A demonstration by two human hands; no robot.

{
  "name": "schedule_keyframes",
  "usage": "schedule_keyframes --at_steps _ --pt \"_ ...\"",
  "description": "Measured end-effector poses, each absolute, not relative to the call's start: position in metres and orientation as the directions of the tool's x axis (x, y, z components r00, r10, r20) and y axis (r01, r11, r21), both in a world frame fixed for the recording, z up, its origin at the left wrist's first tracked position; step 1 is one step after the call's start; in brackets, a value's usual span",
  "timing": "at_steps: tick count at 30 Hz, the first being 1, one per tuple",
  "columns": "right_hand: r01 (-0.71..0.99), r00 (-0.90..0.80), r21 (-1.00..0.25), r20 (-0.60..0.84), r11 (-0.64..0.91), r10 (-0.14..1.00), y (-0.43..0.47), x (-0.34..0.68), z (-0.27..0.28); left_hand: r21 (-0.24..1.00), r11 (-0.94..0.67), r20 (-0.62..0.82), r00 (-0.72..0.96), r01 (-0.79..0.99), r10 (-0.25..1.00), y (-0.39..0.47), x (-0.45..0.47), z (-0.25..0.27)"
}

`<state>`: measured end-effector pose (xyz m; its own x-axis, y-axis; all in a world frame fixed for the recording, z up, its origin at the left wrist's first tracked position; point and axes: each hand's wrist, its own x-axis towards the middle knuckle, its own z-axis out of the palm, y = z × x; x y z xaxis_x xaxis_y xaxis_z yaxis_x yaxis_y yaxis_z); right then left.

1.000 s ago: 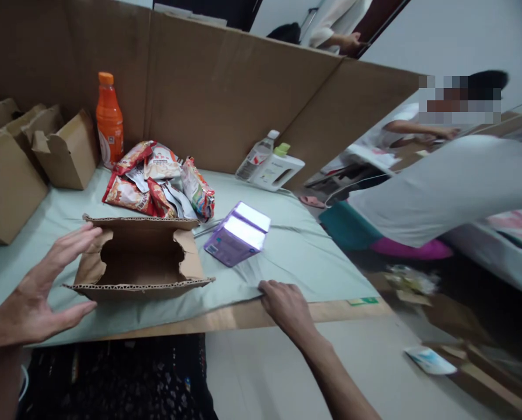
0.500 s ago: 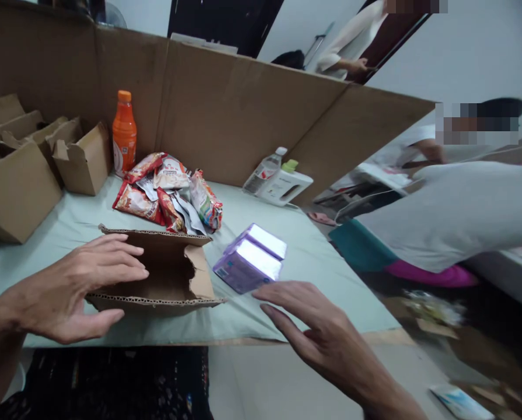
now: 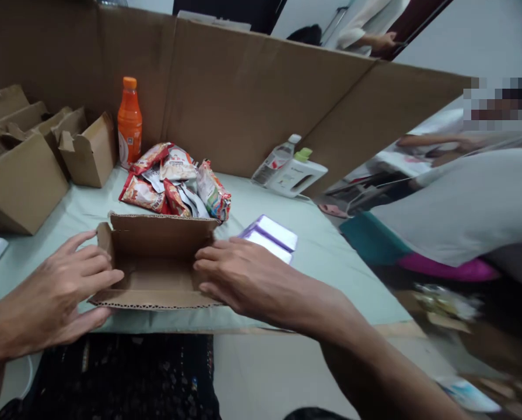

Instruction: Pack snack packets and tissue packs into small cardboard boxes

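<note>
A small cardboard box (image 3: 164, 298) stands with its top open at the table's near edge, between my hands. My left hand (image 3: 75, 286) holds the box's left end, its fingertips reaching over the rim and its thumb low outside the near wall. Curled fingers of my right hand (image 3: 239, 274) close over the box's right end, where they hide the side flap. Partly covered by that hand, a purple-and-white wrapped pack (image 3: 270, 233) lies just behind it. Red and white snack packets (image 3: 145, 192) are heaped behind the box.
An orange bottle (image 3: 130, 125) stands against the cardboard screen (image 3: 243, 87). Other cardboard boxes (image 3: 28, 181) are at the left. A clear bottle (image 3: 276, 160) and a white jug (image 3: 300, 175) lean at the back. A person in a light top (image 3: 471, 198) is at the right.
My right hand has moved left from beside the purple pack onto the box's right end. My left hand has closed in on the left end, where a side flap now stands up.
</note>
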<state>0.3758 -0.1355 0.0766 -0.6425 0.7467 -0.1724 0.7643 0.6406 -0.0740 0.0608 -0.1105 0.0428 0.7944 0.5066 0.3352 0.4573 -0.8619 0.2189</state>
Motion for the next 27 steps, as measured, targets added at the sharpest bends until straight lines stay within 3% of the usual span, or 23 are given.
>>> schedule_keyframes --at_steps 3,6,11,14,17,22,27 --pt "0.814 -0.571 -0.14 -0.019 0.564 0.82 -0.161 0.404 0.052 0.222 -0.87 0.402 0.772 0.44 0.493 -0.117 0.043 0.025" --pt "0.831 -0.471 -0.261 0.138 0.491 0.871 -0.18 0.417 0.018 0.298 -0.811 0.428 0.688 0.504 0.586 -0.12 0.031 -0.001" --pt "0.771 -0.266 -0.47 0.378 0.431 0.887 -0.193 0.429 -0.016 0.373 -0.784 0.446 0.645 0.497 0.621 -0.118 0.029 -0.024" --pt "0.793 -0.067 -0.515 0.456 0.324 0.888 -0.189 0.456 -0.015 0.42 -0.761 0.435 0.627 0.494 0.646 -0.12 0.033 -0.021" --pt "0.924 0.06 -0.366 0.418 0.108 0.906 -0.173 0.49 -0.018 0.418 -0.757 0.418 0.634 0.502 0.651 -0.122 0.035 -0.017" --pt "0.994 0.075 0.068 0.129 -0.085 0.989 -0.147 0.511 -0.037 0.386 -0.782 0.423 0.659 0.489 0.621 -0.124 0.036 -0.012" --pt "0.979 0.062 0.189 0.085 -0.077 0.994 -0.14 0.512 -0.045 0.337 -0.811 0.46 0.668 0.479 0.585 -0.128 0.043 -0.004"
